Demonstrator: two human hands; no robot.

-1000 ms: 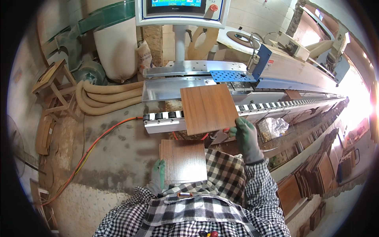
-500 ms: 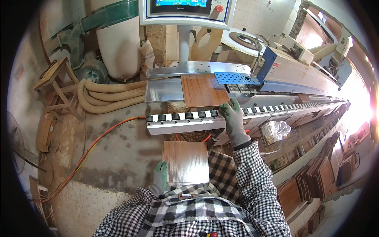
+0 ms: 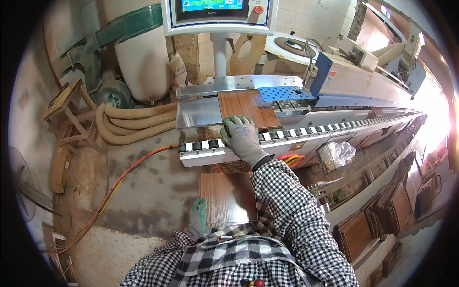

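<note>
Here, the right hand (image 3: 243, 137) lies flat, gloved fingers spread, on the near edge of a brown wooden panel (image 3: 248, 108) on the machine bed (image 3: 201, 112), its grain and long axis running toward twelve o'clock. The left hand (image 3: 197, 217) grips the left edge of a second panel (image 3: 227, 198) held against the body at six o'clock. A white sack (image 3: 178, 71) with dark print leans at eleven o'clock; a small red label (image 3: 332, 74) sits on the blue housing at one o'clock.
</note>
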